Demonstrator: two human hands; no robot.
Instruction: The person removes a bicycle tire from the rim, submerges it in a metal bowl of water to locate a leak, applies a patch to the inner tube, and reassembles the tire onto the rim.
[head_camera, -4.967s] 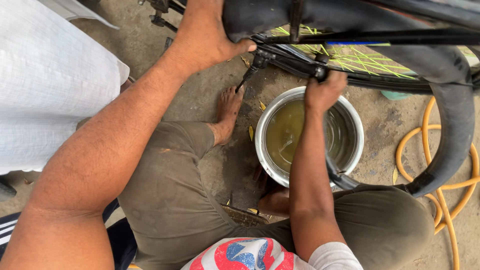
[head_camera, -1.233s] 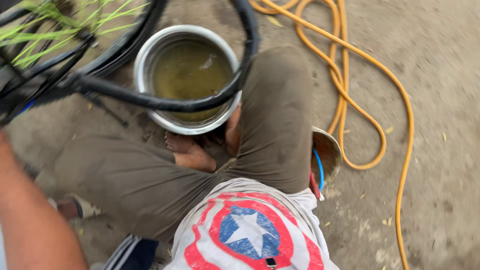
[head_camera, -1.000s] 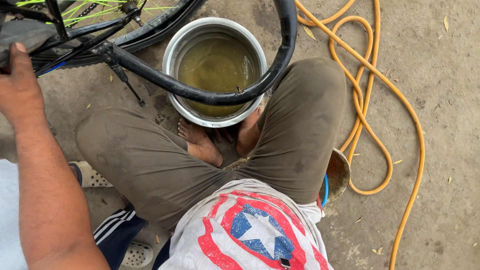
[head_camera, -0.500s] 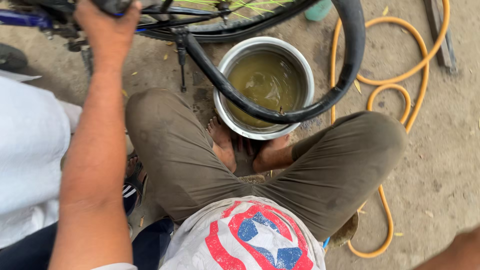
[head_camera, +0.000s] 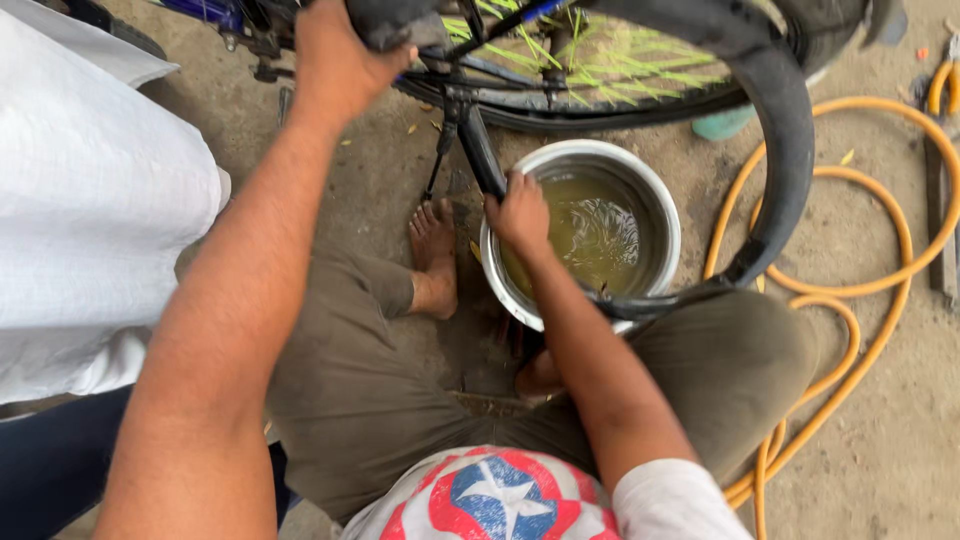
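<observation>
My left hand (head_camera: 340, 58) is raised to the top left and grips the black tyre (head_camera: 400, 20) of a bicycle wheel with green spokes (head_camera: 620, 65). My right hand (head_camera: 520, 212) rests on the near left rim of a steel basin (head_camera: 655, 190) of murky water, its fingers closed on the black inner tube (head_camera: 790, 150). That tube loops from the wheel around the basin's right side and back across its near rim. I squat with my bare feet (head_camera: 433, 250) beside the basin.
An orange hose (head_camera: 880, 300) lies coiled on the dirt ground at the right. A person in white cloth (head_camera: 90, 200) stands close at the left. The blue bicycle frame (head_camera: 210, 12) crosses the top left. A small green object (head_camera: 722, 124) lies under the wheel.
The view has swung back over the basin. My right hand has come into view and settled on the basin rim, holding the tube. My left hand stays up on the tyre.
</observation>
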